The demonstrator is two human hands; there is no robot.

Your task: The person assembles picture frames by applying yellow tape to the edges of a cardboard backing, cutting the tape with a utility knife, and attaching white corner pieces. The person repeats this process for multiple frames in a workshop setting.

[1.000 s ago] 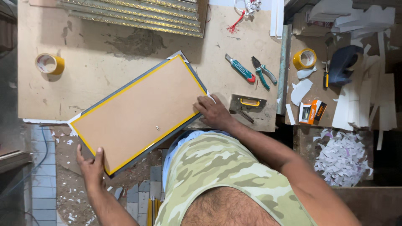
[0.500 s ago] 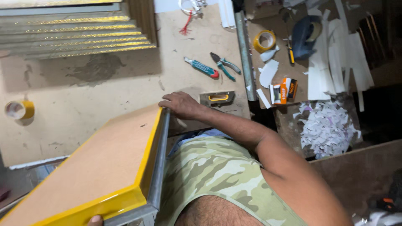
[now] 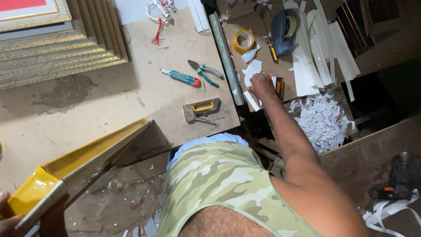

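Note:
My left hand (image 3: 9, 214) grips the near corner of a yellow-edged picture frame (image 3: 83, 160). The frame is tipped up on its edge, its far end resting on the wooden workbench (image 3: 131, 57). My right hand (image 3: 262, 85) is stretched out to the side table, fingers curled down on white paper scraps beside a small black and orange box (image 3: 279, 87). Whether it grips anything is hidden by the fingers. A grey staple gun (image 3: 201, 110) with an orange handle lies near the bench's front edge, between the two hands.
A teal utility knife (image 3: 180, 77) and teal pliers (image 3: 206, 71) lie on the bench. Gold frames (image 3: 57, 48) are stacked at back left. The side table holds a yellow tape roll (image 3: 244, 41), a tape dispenser (image 3: 284, 26) and white strips (image 3: 315, 48). Paper scraps (image 3: 322, 120) are piled below.
The frame went from flat on the bench to tipped on edge in my left hand. My right hand left the frame's corner and reached right to the side table.

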